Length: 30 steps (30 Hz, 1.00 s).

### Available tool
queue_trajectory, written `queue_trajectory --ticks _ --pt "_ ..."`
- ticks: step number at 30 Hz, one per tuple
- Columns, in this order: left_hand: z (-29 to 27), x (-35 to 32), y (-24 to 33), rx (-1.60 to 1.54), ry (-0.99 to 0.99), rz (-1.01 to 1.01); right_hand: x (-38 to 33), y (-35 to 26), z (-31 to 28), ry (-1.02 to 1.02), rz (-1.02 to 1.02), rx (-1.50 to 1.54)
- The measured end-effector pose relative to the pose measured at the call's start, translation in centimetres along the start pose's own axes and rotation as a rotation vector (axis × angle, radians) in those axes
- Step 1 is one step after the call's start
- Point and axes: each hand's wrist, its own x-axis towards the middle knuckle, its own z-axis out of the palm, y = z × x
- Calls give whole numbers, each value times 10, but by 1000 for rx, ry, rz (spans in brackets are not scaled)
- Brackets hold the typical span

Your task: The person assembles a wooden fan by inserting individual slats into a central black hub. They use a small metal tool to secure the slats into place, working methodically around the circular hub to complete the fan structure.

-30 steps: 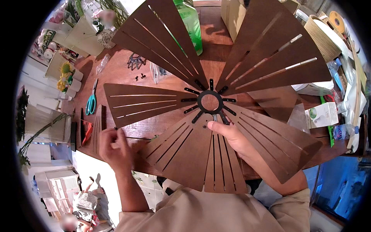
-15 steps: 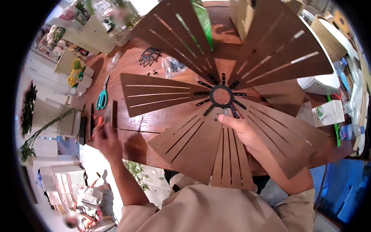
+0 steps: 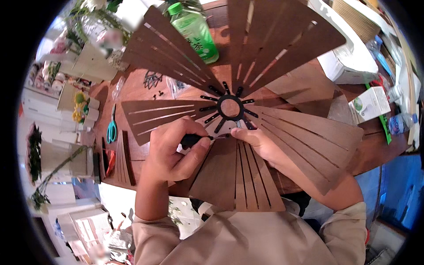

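A black slotted ring hub (image 3: pixel 230 107) lies on the wooden table (image 3: pixel 132 88) with several brown slatted fan-shaped panels (image 3: pixel 238 176) spreading out from it. My left hand (image 3: pixel 172 150) grips a small black-handled screwdriver (image 3: pixel 196 140), its tip pointing at the lower edge of the hub. My right hand (image 3: pixel 256 141) rests on the near panel, fingertips pinching at the hub's lower rim next to the screwdriver tip.
A green bottle (image 3: pixel 194 31) stands at the back. Teal-handled scissors (image 3: pixel 111 128) and loose brown pieces (image 3: pixel 121 159) lie at the left. White boxes (image 3: pixel 371 104) and a water bottle (image 3: pixel 399 123) sit at the right. Small plastic bags (image 3: pixel 176 86) lie near the hub.
My left hand has come in from the table's left edge to the hub, now holding the screwdriver. My right hand stays at the hub. The view has shifted.
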Motion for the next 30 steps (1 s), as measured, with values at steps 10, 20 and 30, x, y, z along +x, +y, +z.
queue_trajectory --ticks 10,20,30 --pt "29 -11 -23 -37 104 -6 1 12 -4 5 -195 3" --pt "32 -9 -23 -25 101 -16 -2 0 5 50 -200 23" --pt "31 -12 -24 -14 103 -66 0 2 0 -67 -234 100"
